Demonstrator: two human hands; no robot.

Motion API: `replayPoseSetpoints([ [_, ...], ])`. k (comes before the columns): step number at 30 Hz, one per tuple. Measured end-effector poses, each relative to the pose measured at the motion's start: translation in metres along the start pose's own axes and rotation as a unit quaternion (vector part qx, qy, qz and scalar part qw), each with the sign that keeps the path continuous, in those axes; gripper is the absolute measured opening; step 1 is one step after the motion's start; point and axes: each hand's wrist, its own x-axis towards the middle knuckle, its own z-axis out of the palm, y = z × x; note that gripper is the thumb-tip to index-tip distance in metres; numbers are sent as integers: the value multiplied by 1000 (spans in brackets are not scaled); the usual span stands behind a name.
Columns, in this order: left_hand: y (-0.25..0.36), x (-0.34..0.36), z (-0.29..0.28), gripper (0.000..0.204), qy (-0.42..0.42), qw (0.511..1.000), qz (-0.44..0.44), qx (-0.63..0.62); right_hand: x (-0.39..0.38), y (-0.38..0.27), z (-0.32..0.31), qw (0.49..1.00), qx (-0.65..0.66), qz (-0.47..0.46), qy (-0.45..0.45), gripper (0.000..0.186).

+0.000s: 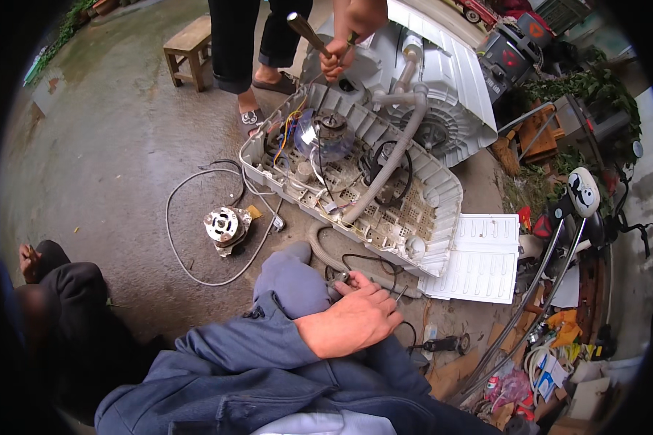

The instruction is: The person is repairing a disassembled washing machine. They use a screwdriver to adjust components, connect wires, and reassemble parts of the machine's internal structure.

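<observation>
My left hand (352,319) reaches across my lap, its fingers closed round a small metal piece (343,277) whose kind I cannot make out. A thin metal rod (401,293) shows just beyond the knuckles. My right hand is hidden behind the left; only its dark sleeve (397,365) shows. Ahead lies an upturned washing machine base (421,210) with a motor (332,127), coloured wires and a grey drain hose (395,156). A loose motor (225,226) rests on the wet ground, left of my knee, beside a grey power cord (170,217).
Across the base, a standing person's hands (337,58) hold a wooden-handled tool (305,30). Behind it lies the white machine body (464,94). Another person (72,290) crouches at left. A white panel (479,257), angle grinder (446,344) and clutter lie right; a wooden stool (189,47) stands far left.
</observation>
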Motion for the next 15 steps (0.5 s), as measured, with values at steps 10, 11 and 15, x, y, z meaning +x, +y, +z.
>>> replayPoseSetpoints([
  [10, -25, -4, -60, 79, 173, 954, -202, -140, 60, -119, -42, 960, 238, -63, -136, 61],
  [11, -30, -5, -61, 78, 179, 947, -204, -173, 62, -132, -41, 957, 235, -70, -154, 62],
  [15, -59, -9, -58, 70, 163, 931, -238, -226, 78, -155, -39, 956, 191, -71, -213, 66],
])
